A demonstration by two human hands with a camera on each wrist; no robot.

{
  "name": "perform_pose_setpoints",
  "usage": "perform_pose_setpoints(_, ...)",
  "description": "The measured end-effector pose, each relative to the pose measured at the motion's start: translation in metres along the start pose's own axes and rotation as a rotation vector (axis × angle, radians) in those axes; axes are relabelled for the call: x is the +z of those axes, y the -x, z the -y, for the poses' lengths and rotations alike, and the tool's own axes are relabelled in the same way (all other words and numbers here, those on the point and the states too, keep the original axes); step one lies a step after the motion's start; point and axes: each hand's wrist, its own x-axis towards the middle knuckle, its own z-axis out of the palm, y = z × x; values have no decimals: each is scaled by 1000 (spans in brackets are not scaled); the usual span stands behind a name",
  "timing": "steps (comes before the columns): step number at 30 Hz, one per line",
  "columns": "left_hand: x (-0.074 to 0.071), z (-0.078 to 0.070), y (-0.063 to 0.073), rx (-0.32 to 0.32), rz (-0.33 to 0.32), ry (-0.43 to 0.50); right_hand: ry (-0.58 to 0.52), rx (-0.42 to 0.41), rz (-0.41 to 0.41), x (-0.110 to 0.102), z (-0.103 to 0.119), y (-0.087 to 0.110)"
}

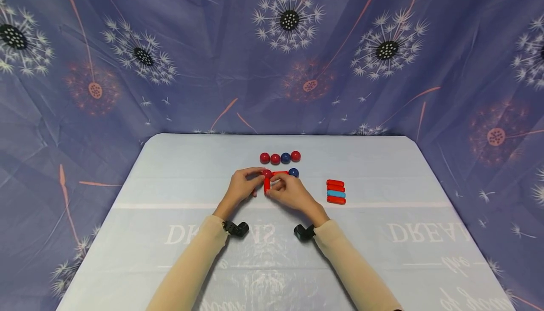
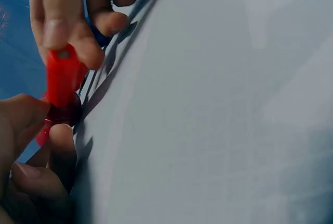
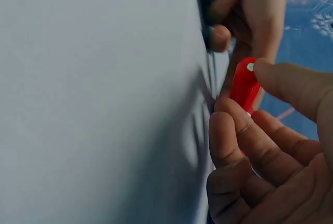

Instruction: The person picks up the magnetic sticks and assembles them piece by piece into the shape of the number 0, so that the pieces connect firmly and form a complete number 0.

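Note:
My left hand [image 1: 241,185] pinches a dark red ball [image 1: 266,173] between thumb and finger. My right hand [image 1: 292,192] grips a red magnetic rod [image 1: 267,186] whose far end meets that ball. In the right wrist view a small silvery disc shows in the near end of the red rod [image 3: 244,84], beside the thumb. The left wrist view has the rod [image 2: 62,81] upright in the picture, its end against the ball [image 2: 65,113]. A second red rod [image 1: 279,173] runs from near the ball to a blue ball [image 1: 293,172], partly hidden by my right hand.
Behind the hands, a row of red balls [image 1: 275,159] includes one dark blue ball [image 1: 285,158]. To the right lies a stack of red rods [image 1: 336,200] with one light blue rod [image 1: 336,194] among them. A white printed cloth covers the table [image 1: 170,159]; a patterned curtain [image 1: 212,65] hangs behind.

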Motion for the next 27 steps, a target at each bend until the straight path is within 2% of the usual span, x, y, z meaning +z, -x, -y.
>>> perform_pose_setpoints(6, 0, -1, -2, -11, -4, -18, 29, -20, -12, -26, 6, -4)
perform_pose_setpoints(14, 1, -2, -3, -16, 0, -39, 113, -50, -131, -58, 3, -14)
perform_pose_setpoints(27, 1, -2, -7, 28, 64, -17, 162, 3, -239, -82, -16, -28)
